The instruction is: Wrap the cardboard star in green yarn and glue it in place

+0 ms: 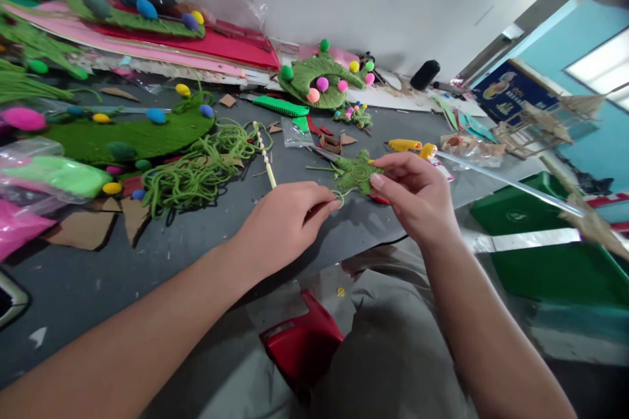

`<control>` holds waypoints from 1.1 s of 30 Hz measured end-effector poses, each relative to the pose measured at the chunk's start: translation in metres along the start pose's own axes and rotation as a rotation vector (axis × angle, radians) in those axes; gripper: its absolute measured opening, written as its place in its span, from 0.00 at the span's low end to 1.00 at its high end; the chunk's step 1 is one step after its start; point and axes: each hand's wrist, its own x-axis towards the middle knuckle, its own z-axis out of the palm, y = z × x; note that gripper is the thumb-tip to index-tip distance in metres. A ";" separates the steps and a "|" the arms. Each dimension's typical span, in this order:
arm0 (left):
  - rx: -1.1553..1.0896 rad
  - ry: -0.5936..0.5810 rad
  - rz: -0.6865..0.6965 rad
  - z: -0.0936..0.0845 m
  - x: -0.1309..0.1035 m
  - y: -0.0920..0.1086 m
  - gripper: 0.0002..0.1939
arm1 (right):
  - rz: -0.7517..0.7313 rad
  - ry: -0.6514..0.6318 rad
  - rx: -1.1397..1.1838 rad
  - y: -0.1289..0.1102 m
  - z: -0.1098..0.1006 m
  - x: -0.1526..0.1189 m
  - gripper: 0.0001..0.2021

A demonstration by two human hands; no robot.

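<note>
My right hand (413, 190) pinches the edge of a green yarn-covered star (358, 173), whose face shows a coiled spiral of yarn. A thin green yarn strand (348, 194) runs from the star to my left hand (295, 219), where thumb and forefinger press together on it. The star is held just above the grey table. Left of my left hand lies a loose heap of green yarn (196, 173). A pale stick with beads or a twisted end (268, 163) lies just beyond that hand.
Green yarn-wrapped shapes with colored pompoms (314, 82) lie along the back. A green utility knife (280, 105), a yellow glue gun (405, 145) and cardboard scraps (81, 229) are on the table (196, 262). Green bins (560, 268) stand at right; something red (304, 340) is below the table edge.
</note>
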 end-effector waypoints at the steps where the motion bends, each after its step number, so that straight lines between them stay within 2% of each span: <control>1: 0.013 -0.016 0.016 0.001 0.000 -0.002 0.13 | 0.004 0.030 0.006 0.001 -0.003 0.002 0.11; 7: 0.062 -0.218 0.176 0.006 -0.002 -0.005 0.13 | -0.058 0.318 0.029 0.017 -0.025 0.015 0.12; 12: 0.112 -0.331 0.299 0.008 -0.004 -0.003 0.13 | -0.062 0.408 0.017 0.031 -0.030 0.024 0.15; 17: 0.139 -0.332 0.378 0.007 -0.008 0.000 0.13 | -0.028 0.464 0.013 0.034 -0.031 0.030 0.17; 20: 0.106 -0.268 0.388 0.006 -0.010 0.001 0.13 | 0.000 0.443 0.011 0.030 -0.029 0.031 0.16; 23: 0.058 -0.141 0.341 0.005 -0.010 0.002 0.11 | 0.023 0.395 0.017 0.024 -0.023 0.029 0.16; 27: -0.010 0.101 0.158 0.003 -0.004 0.002 0.09 | 0.052 0.269 0.071 0.017 -0.013 0.024 0.15; 29: -0.055 0.215 0.035 0.000 0.000 0.001 0.12 | 0.076 0.171 0.113 0.014 -0.008 0.021 0.15; 31: -0.121 0.281 -0.069 -0.003 0.004 0.000 0.17 | 0.098 0.070 0.159 0.011 -0.002 0.018 0.14; 33: -0.203 0.298 -0.133 -0.007 0.006 -0.001 0.20 | 0.117 -0.012 0.202 0.008 0.003 0.015 0.12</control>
